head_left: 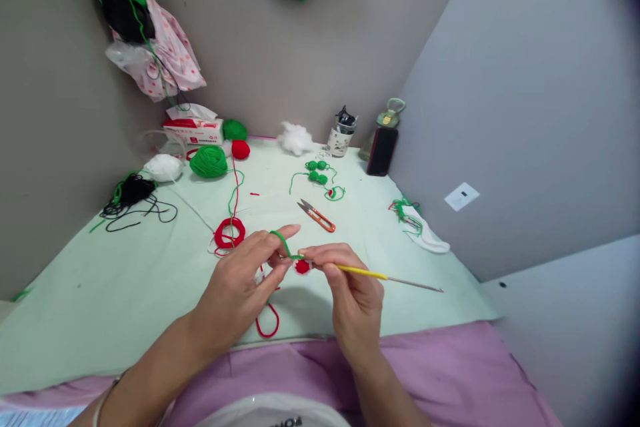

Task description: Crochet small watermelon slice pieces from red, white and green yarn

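My left hand pinches a small red crochet piece, with green yarn looped over its raised forefinger. My right hand grips a yellow-handled crochet hook whose tip is at the red piece; its metal end points right. A red yarn strand hangs in a loop below my left hand. Both hands hover over the pale green table cover near its front edge.
Orange snips lie just beyond my hands. A red yarn coil, green yarn ball, red ball, black yarn, tissue box, stuffing, cup and small green crochet pieces lie farther back.
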The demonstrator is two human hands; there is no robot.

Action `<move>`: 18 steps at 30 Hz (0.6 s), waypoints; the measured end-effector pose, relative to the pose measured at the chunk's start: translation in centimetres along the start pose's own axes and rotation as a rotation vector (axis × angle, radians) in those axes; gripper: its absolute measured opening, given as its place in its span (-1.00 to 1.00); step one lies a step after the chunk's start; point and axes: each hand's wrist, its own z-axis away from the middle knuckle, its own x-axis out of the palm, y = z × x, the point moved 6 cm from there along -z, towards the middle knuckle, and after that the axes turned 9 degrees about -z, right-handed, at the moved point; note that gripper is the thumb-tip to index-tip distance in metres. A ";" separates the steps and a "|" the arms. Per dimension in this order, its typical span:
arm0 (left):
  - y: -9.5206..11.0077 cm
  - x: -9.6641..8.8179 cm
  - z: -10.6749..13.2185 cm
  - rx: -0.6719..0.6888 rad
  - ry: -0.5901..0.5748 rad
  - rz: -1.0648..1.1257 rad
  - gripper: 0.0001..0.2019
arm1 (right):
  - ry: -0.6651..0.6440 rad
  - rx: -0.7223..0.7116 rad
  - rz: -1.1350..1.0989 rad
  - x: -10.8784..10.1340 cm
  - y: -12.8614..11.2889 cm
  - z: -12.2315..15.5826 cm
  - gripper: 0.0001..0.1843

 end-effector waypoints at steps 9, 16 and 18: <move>-1.2 1.5 1.2 -0.503 0.010 0.462 -0.68 | 0.021 -0.153 0.144 0.4 -0.8 0.8 -0.69; -1.6 2.8 1.6 -0.660 -0.007 0.797 -0.47 | -0.046 -0.448 0.512 1.0 -1.0 2.5 -0.55; -1.5 3.5 1.9 -0.730 -0.063 0.930 -0.43 | -0.089 -0.581 0.640 1.2 -1.0 3.1 -0.46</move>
